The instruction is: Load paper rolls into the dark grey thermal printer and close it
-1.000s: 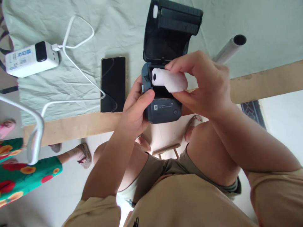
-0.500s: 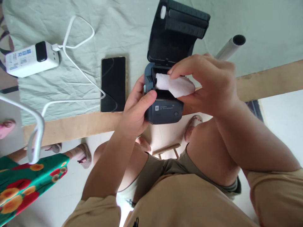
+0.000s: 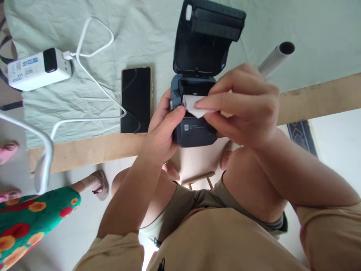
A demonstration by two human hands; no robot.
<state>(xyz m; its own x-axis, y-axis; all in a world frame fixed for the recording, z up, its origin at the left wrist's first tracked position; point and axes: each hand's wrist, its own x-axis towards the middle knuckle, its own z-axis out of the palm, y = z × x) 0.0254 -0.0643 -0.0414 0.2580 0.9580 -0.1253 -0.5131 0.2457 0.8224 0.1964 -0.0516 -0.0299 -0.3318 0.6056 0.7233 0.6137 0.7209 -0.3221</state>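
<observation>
A dark portable label printer [image 3: 194,135] is held over the table's near edge, its black lid [image 3: 207,41] swung up and back. Wrapped round its left side is my left hand [image 3: 165,128], with the thumb on the rim of the paper bay. My right hand [image 3: 242,105] pinches a white paper roll [image 3: 194,103] that sits partly inside the bay. A loose flap of paper hangs towards the bay's front. The right fingers hide the roll's right end.
Left of the printer lies a black phone [image 3: 135,99]. A white power bank [image 3: 39,69] has a white cable [image 3: 93,79] plugged in. A pale tube [image 3: 275,58] points up at right. A person in a flowered skirt [image 3: 31,222] is at lower left.
My right hand has moved left and its fingers have closed further over the paper roll, covering more of it. The person at left has shifted; my left hand keeps its hold.
</observation>
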